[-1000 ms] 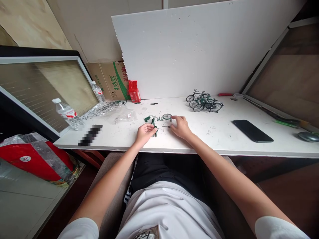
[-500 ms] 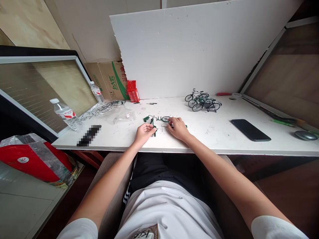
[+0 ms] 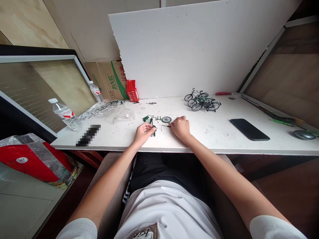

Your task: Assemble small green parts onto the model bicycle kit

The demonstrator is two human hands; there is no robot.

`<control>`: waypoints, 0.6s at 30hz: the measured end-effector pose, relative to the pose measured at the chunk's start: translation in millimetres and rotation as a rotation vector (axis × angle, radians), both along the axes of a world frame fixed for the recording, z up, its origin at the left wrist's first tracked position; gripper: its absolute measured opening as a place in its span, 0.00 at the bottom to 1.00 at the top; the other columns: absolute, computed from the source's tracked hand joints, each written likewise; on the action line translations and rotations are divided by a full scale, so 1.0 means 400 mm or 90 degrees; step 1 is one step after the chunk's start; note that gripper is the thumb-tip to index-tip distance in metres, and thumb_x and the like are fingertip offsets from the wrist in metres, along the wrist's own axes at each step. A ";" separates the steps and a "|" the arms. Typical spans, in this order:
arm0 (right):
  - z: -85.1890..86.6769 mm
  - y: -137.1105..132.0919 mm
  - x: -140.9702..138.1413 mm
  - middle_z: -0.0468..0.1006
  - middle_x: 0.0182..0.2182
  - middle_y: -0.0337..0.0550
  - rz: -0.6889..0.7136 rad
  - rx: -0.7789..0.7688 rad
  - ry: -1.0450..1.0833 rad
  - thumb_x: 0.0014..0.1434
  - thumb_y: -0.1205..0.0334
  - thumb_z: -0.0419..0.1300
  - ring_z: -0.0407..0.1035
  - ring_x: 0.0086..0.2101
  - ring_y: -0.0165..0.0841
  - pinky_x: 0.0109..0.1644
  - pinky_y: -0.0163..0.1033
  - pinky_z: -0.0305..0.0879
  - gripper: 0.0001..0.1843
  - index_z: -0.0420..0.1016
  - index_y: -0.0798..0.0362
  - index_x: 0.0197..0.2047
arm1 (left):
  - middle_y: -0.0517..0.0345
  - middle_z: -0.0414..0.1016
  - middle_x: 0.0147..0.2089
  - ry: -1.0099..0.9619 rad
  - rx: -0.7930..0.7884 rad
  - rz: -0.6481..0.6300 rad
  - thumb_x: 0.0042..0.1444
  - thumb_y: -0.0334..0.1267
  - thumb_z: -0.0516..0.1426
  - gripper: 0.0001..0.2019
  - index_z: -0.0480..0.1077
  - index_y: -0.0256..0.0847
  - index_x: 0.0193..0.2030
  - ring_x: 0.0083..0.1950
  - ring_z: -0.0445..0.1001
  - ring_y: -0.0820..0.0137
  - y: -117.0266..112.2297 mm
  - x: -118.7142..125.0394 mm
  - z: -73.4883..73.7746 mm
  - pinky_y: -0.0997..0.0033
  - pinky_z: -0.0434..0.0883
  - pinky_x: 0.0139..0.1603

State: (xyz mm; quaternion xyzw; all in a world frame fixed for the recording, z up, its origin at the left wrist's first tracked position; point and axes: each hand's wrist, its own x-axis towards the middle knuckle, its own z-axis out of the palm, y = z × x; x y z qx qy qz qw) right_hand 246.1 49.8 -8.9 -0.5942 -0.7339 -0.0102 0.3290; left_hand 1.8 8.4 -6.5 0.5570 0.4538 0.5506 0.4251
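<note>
My left hand [image 3: 143, 132] rests on the white table [image 3: 224, 132], its fingers curled round a small green model-bicycle frame [image 3: 152, 124]. My right hand [image 3: 179, 126] lies just to the right, fingertips pinched on a thin dark rod [image 3: 165, 125] that points left. A tiny model wheel [image 3: 166, 119] lies flat on the table just beyond the rod, apart from both hands. More small green parts [image 3: 147, 118] are scattered behind the frame.
Finished model bicycles [image 3: 202, 102] stand at the back centre. A black phone [image 3: 249, 129] lies to the right, a mouse [image 3: 302, 134] at the far right. Plastic bags of parts [image 3: 109, 109], two water bottles [image 3: 64, 113], a red box [image 3: 132, 90] and a cardboard carton [image 3: 109, 80] sit at the left.
My right hand has drawn back from the wheel toward me and now pinches the thin rod. The left hand has stayed on the green frame.
</note>
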 end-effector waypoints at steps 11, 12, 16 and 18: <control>0.033 -0.024 -0.016 0.86 0.40 0.52 0.019 -0.030 0.122 0.66 0.62 0.60 0.70 0.54 0.55 0.55 0.57 0.67 0.07 0.81 0.50 0.42 | 0.53 0.80 0.36 0.003 0.005 0.001 0.49 0.46 0.75 0.19 0.75 0.39 0.40 0.37 0.78 0.68 0.004 0.000 -0.006 0.68 0.74 0.39; 0.034 -0.025 -0.017 0.86 0.40 0.51 0.025 -0.022 0.139 0.66 0.61 0.59 0.72 0.51 0.53 0.54 0.56 0.67 0.07 0.80 0.51 0.43 | 0.53 0.80 0.35 0.002 0.005 0.001 0.49 0.46 0.75 0.20 0.75 0.39 0.40 0.36 0.78 0.68 0.004 0.000 -0.006 0.68 0.74 0.38; 0.033 -0.029 -0.023 0.85 0.39 0.48 0.088 0.012 0.205 0.68 0.60 0.59 0.76 0.43 0.45 0.48 0.50 0.70 0.06 0.78 0.50 0.44 | 0.54 0.79 0.35 -0.005 0.000 0.002 0.48 0.46 0.75 0.20 0.75 0.38 0.40 0.36 0.78 0.69 0.002 0.001 -0.004 0.69 0.74 0.37; 0.034 -0.039 -0.031 0.85 0.40 0.47 0.141 0.050 0.218 0.68 0.59 0.61 0.77 0.44 0.45 0.48 0.49 0.72 0.05 0.78 0.49 0.44 | 0.54 0.80 0.35 -0.002 0.000 0.004 0.49 0.46 0.74 0.20 0.75 0.38 0.41 0.37 0.78 0.69 0.000 0.001 -0.001 0.69 0.74 0.37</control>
